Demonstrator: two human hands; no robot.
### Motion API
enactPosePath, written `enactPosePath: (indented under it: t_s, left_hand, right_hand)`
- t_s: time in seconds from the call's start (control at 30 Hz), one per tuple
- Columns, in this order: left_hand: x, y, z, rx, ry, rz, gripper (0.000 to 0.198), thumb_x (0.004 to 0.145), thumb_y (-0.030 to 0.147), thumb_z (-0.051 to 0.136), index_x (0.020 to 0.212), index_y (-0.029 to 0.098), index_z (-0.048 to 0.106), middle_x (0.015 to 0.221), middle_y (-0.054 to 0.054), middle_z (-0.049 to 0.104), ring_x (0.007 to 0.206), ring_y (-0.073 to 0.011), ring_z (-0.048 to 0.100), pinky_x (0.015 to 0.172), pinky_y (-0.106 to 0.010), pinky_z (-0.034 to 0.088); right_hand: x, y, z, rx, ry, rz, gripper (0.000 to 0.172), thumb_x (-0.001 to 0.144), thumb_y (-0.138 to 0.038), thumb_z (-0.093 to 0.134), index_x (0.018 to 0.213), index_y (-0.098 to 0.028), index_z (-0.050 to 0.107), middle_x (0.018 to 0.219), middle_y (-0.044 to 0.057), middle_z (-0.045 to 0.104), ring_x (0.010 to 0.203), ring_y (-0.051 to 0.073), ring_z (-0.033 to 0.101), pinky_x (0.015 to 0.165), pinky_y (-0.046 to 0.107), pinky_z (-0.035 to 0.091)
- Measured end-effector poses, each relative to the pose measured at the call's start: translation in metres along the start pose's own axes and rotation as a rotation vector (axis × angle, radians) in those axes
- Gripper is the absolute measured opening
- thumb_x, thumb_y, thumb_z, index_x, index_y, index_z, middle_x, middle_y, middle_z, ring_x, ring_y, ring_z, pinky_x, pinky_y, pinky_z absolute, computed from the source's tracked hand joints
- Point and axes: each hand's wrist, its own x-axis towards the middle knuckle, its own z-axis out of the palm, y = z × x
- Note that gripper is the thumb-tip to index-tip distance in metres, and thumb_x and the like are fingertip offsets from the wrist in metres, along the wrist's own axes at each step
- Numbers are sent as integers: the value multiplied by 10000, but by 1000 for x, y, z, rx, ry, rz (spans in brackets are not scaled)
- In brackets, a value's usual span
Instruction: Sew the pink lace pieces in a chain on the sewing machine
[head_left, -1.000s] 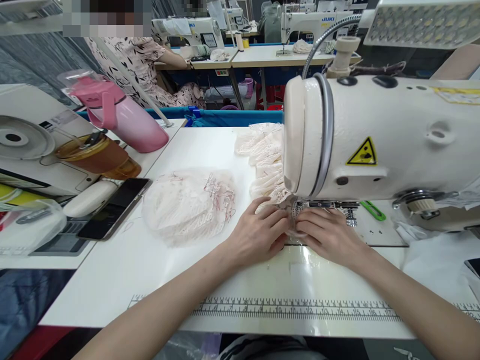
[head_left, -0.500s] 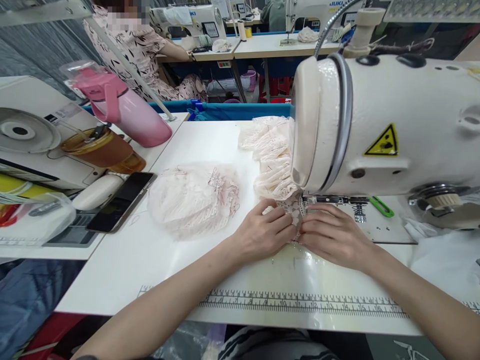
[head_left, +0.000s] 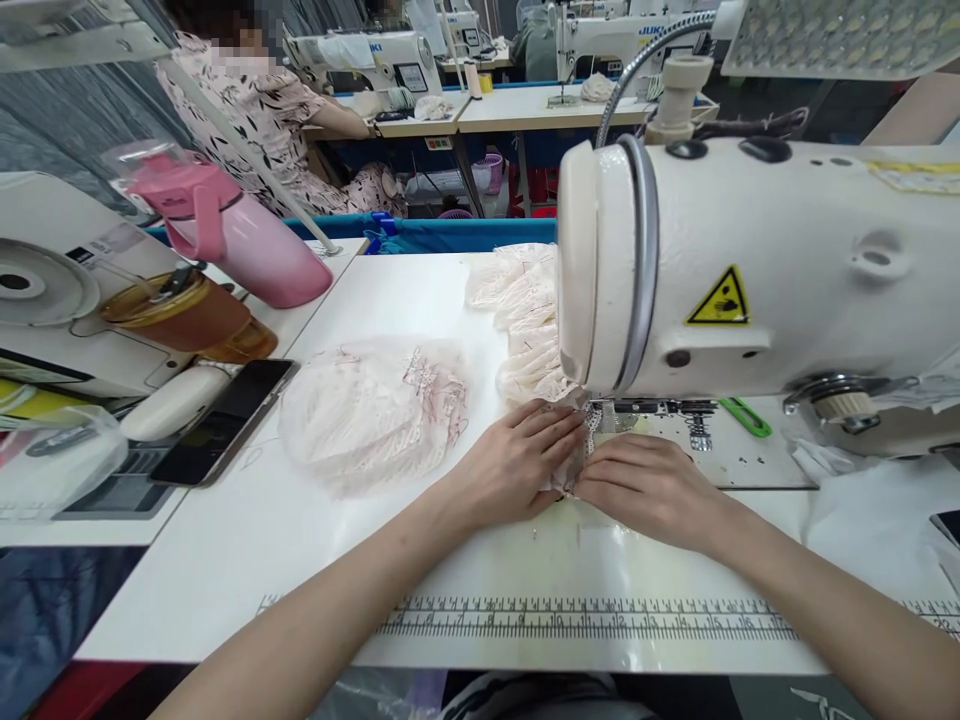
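Cream lace fabric (head_left: 526, 325) bunches beside the sewing machine (head_left: 795, 250); left hand (head_left: 506, 468) and right hand (head_left: 654, 492) touch it, fingers (head_left: 551, 432) pressed together, whether pinching I cannot tell.

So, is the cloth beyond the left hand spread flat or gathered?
Gathered: the cloth beyond the left hand shows ruffled folds.

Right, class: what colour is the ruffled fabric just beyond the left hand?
The ruffled fabric is pale cream, best seen in the head view.
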Motion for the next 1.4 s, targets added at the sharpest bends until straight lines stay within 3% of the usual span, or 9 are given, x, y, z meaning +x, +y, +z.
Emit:
enactPosePath:
  t_s: [0.37,0.9,1.17,1.4]
  left_hand:
    - [1,2,2,27,-32,-48,512,894,330,445,1345,90,483,1388,-116,507,1297,-265,460,1090,-450,325]
    - [8,18,4,119,59,-126,463,912,344,455,1310,118,518,1331,-111,565,1234,-267,512,1052,-463,338]
    - [11,19,5,120,102,-121,425,915,332,456,1273,120,544,1285,-110,599,1210,-257,523,1048,-445,352]
    - [10,18,6,118,54,-125,499,875,344,522,1322,123,503,1338,-128,554,1257,-283,483,1062,-476,349]
  right_hand:
    - [-11,3,5,-51,5,42,214,840,-22,536,958,-175,628,873,-8,694,912,141,625,809,292,526]
    - [-12,9,-8,-134,-50,156,196,912,-137,473,896,-206,656,831,20,685,860,146,613,798,277,479]
    - [-13,16,-13,-195,-82,179,174,932,-204,477,885,-204,645,827,15,678,818,133,610,702,261,419]
    - [-13,15,-22,-348,-25,178,144,927,-234,515,965,-245,653,840,-15,700,670,111,582,623,282,351]
